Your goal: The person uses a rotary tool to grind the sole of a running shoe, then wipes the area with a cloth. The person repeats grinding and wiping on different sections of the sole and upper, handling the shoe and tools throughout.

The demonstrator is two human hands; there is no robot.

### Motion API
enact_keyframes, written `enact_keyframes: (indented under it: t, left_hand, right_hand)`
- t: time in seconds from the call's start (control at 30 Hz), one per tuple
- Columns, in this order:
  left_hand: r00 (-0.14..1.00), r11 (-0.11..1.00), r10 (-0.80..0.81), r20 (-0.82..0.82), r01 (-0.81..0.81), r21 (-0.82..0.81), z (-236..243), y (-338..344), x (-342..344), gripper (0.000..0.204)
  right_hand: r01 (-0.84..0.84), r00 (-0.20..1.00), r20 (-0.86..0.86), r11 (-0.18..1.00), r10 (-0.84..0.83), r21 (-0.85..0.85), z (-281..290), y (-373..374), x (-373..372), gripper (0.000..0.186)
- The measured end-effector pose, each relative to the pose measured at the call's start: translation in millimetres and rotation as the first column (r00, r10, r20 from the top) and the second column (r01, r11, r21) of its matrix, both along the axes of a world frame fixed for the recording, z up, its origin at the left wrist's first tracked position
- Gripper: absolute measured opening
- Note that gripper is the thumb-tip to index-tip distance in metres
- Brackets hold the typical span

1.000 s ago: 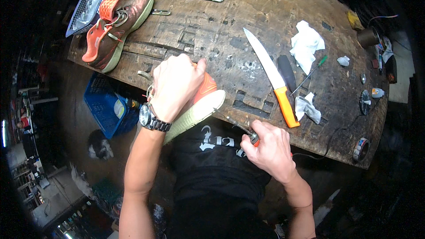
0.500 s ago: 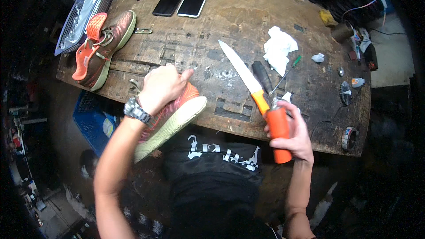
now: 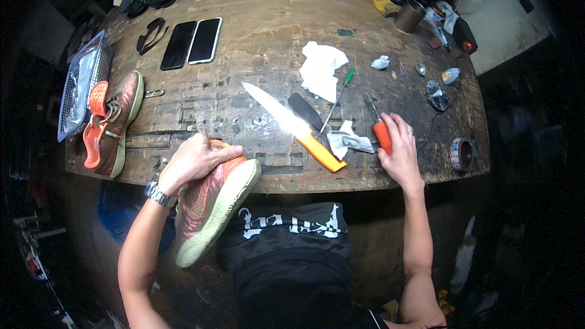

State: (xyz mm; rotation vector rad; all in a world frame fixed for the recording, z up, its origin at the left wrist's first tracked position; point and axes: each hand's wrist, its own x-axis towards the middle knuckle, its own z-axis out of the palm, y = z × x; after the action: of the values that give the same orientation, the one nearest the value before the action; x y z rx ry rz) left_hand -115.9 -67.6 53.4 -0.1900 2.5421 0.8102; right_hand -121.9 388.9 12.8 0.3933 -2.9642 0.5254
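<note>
A pinkish sneaker [image 3: 210, 204] with a pale sole hangs at the table's front edge, its toe pointing down toward me. My left hand [image 3: 198, 157], with a metal watch at the wrist, is closed around its orange heel collar. Low over the table's right side, my right hand [image 3: 400, 153] grips an orange-handled awl [image 3: 382, 137], its thin metal shaft pointing away from me. A crumpled white cloth [image 3: 350, 141] lies just left of that hand. Beside the cloth is a knife [image 3: 286, 123] with an orange handle. The matching sneaker [image 3: 113, 125] rests at the table's left edge.
A green-handled screwdriver [image 3: 338, 99] and white tissue [image 3: 323, 68] lie mid-table. Two phones [image 3: 192, 42] and a black strap [image 3: 152, 35] sit farther back. At right are a tape roll [image 3: 463, 153] and small bottle [image 3: 450, 75]. A mesh basket [image 3: 85, 85] stands left; soles line the back.
My right hand has moved forward and down toward the tabletop with the awl. The sneaker is tilted more steeply, toe lower. The view has shifted, showing more of the table's back.
</note>
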Motion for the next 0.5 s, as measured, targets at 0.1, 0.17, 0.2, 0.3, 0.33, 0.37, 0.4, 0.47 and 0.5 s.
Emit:
enact_keyframes:
  t: [0.1,0.17,0.2,0.3,0.33,0.37,0.4,0.47,0.5]
  left_hand:
    - [1.0,0.999,-0.008,0.003,0.007,0.052,-8,3,7,0.08]
    - [1.0,0.987,0.005,0.03,-0.01,0.162,-13,8,14,0.07]
    - [0.998,0.976,0.04,0.054,-0.05,0.211,-14,11,17,0.066]
    - [0.992,0.946,0.099,0.081,-0.119,0.3,-15,23,27,0.058]
    - [0.992,0.928,0.122,0.011,-0.118,0.355,-14,26,31,0.057]
    - [0.985,0.941,0.171,-0.025,-0.155,0.301,-13,29,34,0.056]
    - [0.983,0.947,0.168,-0.074,-0.14,0.289,-12,32,37,0.056]
    - [0.974,0.975,0.198,-0.113,-0.184,0.125,-12,34,43,0.053]
    - [0.975,0.966,0.197,-0.101,-0.176,0.188,-14,33,45,0.053]
  right_hand:
    - [-0.109,0.985,-0.138,0.993,0.1,-0.053,5,-30,7,0.069]
    - [-0.105,0.969,-0.221,0.994,0.111,0.036,3,-52,6,0.048]
    - [-0.106,0.975,-0.184,0.988,0.126,0.114,4,-55,4,0.035]
    - [-0.028,0.995,-0.094,0.994,0.019,-0.105,10,-45,2,0.022]
    - [-0.042,0.998,-0.063,0.925,0.02,-0.377,17,-28,8,0.024]
    - [-0.043,0.999,-0.01,0.793,0.047,-0.608,24,-12,16,0.028]
    - [-0.053,0.998,-0.029,0.637,0.048,-0.769,31,5,21,0.031]
    - [-0.09,0.994,-0.102,0.219,-0.042,-0.971,43,38,34,0.026]
    - [-0.049,0.997,-0.05,0.002,-0.062,-0.999,49,60,42,0.023]
